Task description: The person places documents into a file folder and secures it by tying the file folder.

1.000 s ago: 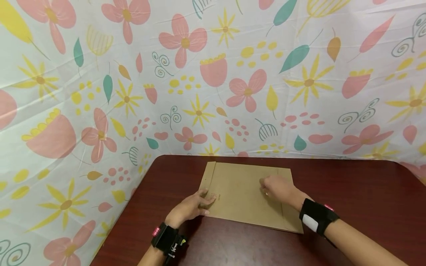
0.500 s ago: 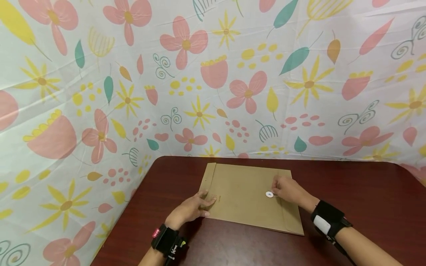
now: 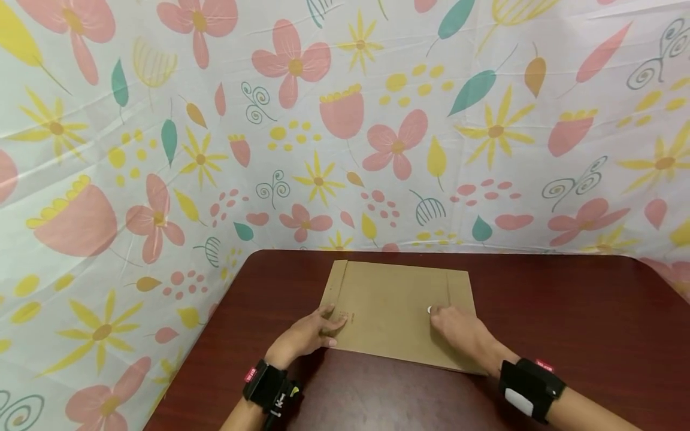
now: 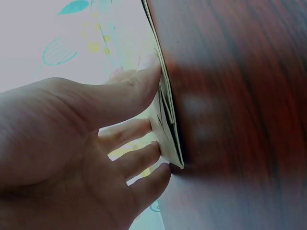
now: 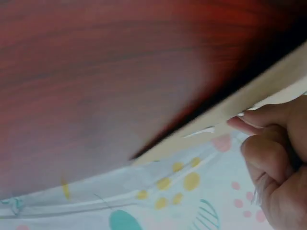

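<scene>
A brown paper document envelope (image 3: 388, 305) lies flat on the table, with a flap along its right end and small red print near its left end. My left hand (image 3: 304, 335) rests on the left end with fingers spread, the thumb at the near edge. Above the flap side, my right hand (image 3: 463, 335) has its fingers curled, thumb and index finger pinched together on the thin white string. Just at those fingertips shows a white button disc (image 3: 429, 309), partly hidden by the hand. In the right wrist view, a piece of white string (image 5: 258, 191) shows by the curled fingers.
The dark red-brown wooden table (image 3: 566, 311) extends around the envelope. Behind it and to the left hangs a white floral cloth (image 3: 345, 149), meeting the table's far edge. Both wrists wear black straps (image 3: 530, 389).
My right hand first moved right and away from the button, uncovering it, then came back left and nearer, covering most of it. My left hand has kept its place on the envelope.
</scene>
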### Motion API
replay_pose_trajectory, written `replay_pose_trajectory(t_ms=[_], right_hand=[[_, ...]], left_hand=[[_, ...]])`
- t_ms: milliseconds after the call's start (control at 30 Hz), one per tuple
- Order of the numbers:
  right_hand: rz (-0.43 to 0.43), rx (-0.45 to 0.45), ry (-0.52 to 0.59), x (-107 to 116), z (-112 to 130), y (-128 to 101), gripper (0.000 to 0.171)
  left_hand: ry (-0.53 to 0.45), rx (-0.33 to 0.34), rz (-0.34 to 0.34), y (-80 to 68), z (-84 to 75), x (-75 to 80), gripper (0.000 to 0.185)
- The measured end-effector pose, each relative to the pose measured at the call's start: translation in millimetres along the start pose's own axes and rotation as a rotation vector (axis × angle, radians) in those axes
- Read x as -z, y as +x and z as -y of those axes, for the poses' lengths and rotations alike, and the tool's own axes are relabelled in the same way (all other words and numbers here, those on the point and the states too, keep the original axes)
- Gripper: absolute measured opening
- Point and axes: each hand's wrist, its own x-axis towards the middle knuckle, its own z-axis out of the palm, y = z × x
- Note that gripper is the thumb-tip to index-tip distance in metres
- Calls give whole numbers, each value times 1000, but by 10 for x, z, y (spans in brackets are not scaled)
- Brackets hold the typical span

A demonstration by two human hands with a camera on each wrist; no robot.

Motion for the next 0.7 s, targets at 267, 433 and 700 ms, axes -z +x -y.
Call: replay_pose_trajectory(t_ms=[267,433,700], right_hand=[[8,-65,-109,114,225,0,28],[-15,51,-191,159,297,105,30],[46,183,-89,73,33,302,22]], left_hand=[[1,-6,6,-25,-8,16,60],[23,11,8,-16,-21,53,60],[-30,-15,-2,-33,-15,19,60]])
